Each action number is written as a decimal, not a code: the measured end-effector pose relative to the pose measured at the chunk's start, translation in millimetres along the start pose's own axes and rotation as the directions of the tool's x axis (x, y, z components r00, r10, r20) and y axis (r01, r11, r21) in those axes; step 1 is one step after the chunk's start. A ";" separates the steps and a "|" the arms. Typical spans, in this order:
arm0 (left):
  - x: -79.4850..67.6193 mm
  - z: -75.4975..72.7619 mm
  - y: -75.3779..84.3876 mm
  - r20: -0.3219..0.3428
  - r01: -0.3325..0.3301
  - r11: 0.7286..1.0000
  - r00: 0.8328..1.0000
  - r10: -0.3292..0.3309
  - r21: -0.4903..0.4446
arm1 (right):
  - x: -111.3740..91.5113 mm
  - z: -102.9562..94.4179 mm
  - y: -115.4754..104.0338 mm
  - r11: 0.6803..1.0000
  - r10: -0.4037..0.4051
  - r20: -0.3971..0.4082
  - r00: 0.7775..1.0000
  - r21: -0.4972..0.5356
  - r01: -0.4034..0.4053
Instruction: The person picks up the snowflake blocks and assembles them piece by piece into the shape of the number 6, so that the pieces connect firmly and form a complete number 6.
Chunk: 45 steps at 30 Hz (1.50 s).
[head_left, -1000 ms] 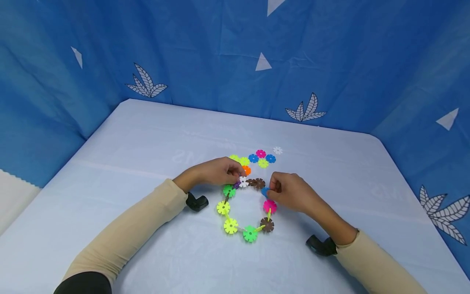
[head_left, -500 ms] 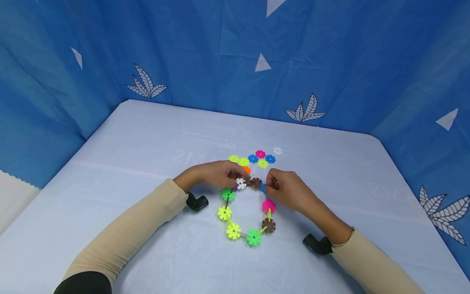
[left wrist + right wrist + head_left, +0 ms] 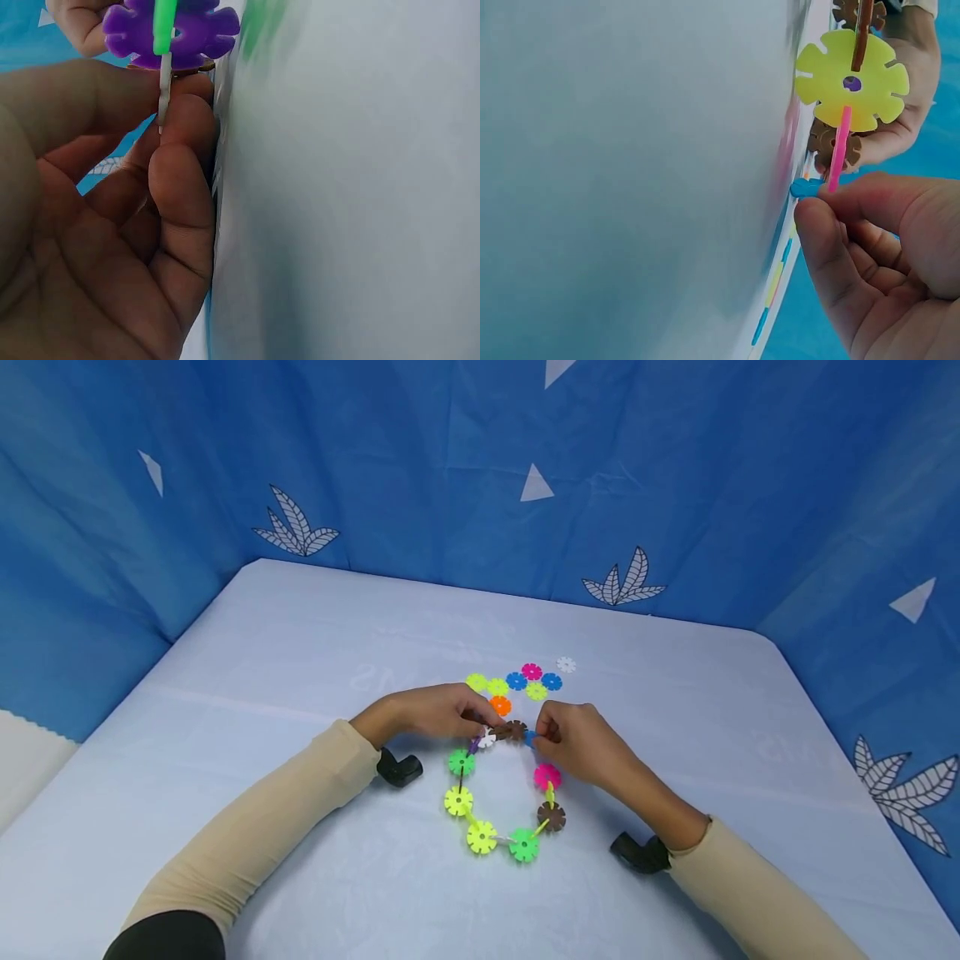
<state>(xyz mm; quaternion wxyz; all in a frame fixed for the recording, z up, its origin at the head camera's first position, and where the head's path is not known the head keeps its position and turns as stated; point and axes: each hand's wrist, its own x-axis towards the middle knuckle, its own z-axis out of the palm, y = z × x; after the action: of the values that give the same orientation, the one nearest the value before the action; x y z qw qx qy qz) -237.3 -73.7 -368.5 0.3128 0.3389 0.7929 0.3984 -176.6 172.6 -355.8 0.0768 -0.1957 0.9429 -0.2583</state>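
Note:
A ring of notched plastic discs, slotted into one another, lies on the table, with a green disc (image 3: 524, 845) at its near side and a pink disc (image 3: 547, 777) at its right. At the ring's far left, my left hand (image 3: 448, 710) pinches a white notched disc (image 3: 164, 97), edge-on in the left wrist view below a purple disc (image 3: 135, 34). The left index fingertip reaches to the brown discs (image 3: 515, 731) beside it. Opposite, my right hand (image 3: 588, 743) pinches a blue notched disc (image 3: 805, 187) between thumb and index finger, close to the brown discs; fingers hide most of it.
Loose discs lie flat just beyond the ring: an orange one (image 3: 500, 705), a white one (image 3: 566, 665), and several yellow, blue and pink ones. A white cloth covers the table (image 3: 337, 877). A blue patterned curtain (image 3: 450, 468) hangs behind it.
The right hand has moved slightly left with the blue disc, nearer the left hand. The ring's near side has shifted a little right, and the brown discs a little left.

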 end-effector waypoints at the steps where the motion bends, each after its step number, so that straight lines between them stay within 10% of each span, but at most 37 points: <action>1: 0.0 -0.4 0.0 0.001 -0.005 1.000 1.000 0.005 -0.005 | 0.4 -0.3 -0.2 1.000 0.000 0.003 1.000 0.003 0.000; 10: 0.4 0.3 0.6 0.047 -0.085 0.994 0.995 0.088 -0.070 | 3.2 -1.4 -2.1 0.999 -0.025 0.024 0.999 0.030 0.024; 26: 2.0 4.0 -2.2 -0.013 -0.008 1.000 1.000 0.007 -0.019 | -12.8 -9.1 16.6 0.992 0.013 0.102 0.995 0.123 -0.026; 33: 0.2 2.4 -0.6 -0.014 0.001 1.000 1.000 -0.001 -0.015 | -24.0 -15.8 28.2 0.926 0.022 0.335 0.942 0.348 -0.146; 45: 0.2 4.8 -1.5 -0.014 0.004 1.000 1.000 -0.004 -0.009 | -23.7 -15.9 32.3 0.881 0.077 0.317 0.945 0.422 -0.213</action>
<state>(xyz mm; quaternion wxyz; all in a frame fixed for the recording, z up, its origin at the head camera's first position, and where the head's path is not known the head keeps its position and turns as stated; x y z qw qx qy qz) -234.2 -72.2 -372.2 0.3096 0.3331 0.7940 0.4034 -169.6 215.0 -357.9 0.2771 -0.1363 0.8476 -0.4315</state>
